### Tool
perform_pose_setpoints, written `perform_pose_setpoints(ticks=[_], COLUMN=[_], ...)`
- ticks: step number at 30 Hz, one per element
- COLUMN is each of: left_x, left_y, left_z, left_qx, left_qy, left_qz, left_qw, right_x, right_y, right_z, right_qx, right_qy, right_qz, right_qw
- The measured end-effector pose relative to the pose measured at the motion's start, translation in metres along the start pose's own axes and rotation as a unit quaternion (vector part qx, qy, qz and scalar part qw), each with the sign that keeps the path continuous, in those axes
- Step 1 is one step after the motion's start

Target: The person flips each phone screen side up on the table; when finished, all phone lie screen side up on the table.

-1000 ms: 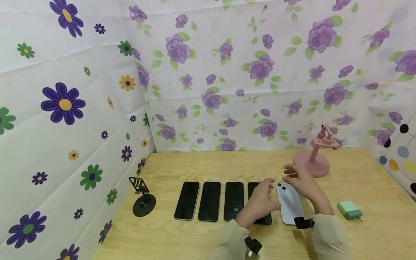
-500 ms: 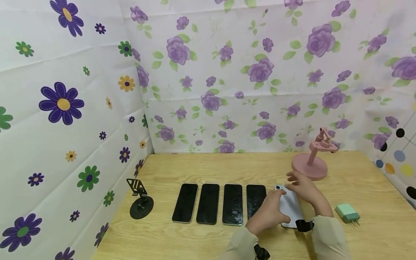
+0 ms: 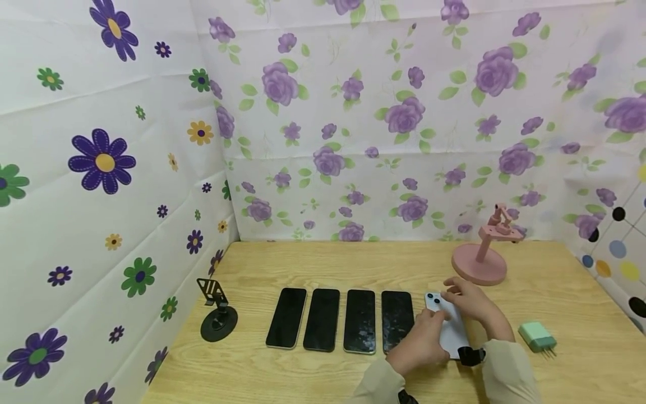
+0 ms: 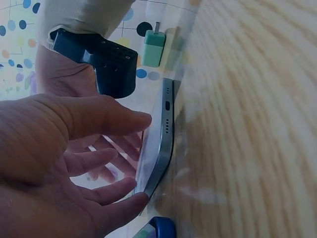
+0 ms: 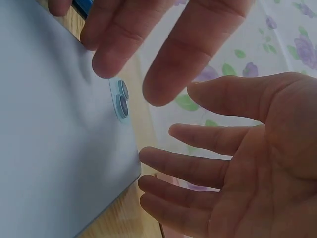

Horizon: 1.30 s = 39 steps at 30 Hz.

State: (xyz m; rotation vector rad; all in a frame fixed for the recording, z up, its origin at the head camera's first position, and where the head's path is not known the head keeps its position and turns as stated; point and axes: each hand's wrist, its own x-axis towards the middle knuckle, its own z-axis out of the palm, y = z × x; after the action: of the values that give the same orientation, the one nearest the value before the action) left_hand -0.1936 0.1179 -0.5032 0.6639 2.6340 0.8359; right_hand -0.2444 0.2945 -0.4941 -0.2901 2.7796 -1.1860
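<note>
A light-blue phone (image 3: 454,335) lies back up on the wooden table, its two camera lenses at the far left corner. My left hand (image 3: 421,341) is over its left edge; in the left wrist view the fingertips (image 4: 141,199) are at the phone's side, with the thumb apart from the fingers. My right hand (image 3: 471,302) is at the far right corner. In the right wrist view, its fingertips (image 5: 147,154) appear to touch the phone's (image 5: 59,144) edge. Neither hand is closed round the phone. A black-screened phone (image 3: 397,317) lies just left, partly behind my left hand.
Several dark phones, including one black phone (image 3: 322,320), lie in a row to the left. A black folding phone stand (image 3: 219,324) is at the far left. Behind my right hand is a pink stand (image 3: 479,264); a green charger plug (image 3: 537,335) lies to the right.
My left hand has moved right, from over the neighbouring black phone to the light-blue phone. My right hand has come lower, closer to its far corner. The phones have not visibly shifted on the table.
</note>
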Motion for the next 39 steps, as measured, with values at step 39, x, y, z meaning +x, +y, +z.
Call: perform_pose_setpoints(ticks=[39], left_x=[-0.0049], left_y=[0.0007], left_z=[0.0089], left_qx=[0.038], left_qy=[0.001], left_qz=[-0.011], left_qw=[0.9992], right_x=[0.0015], right_y=[0.0038], right_z=[-0.0011], right_qx=[-0.002], right_qy=[0.011], right_qz=[0.06], right_qw=[0.9982])
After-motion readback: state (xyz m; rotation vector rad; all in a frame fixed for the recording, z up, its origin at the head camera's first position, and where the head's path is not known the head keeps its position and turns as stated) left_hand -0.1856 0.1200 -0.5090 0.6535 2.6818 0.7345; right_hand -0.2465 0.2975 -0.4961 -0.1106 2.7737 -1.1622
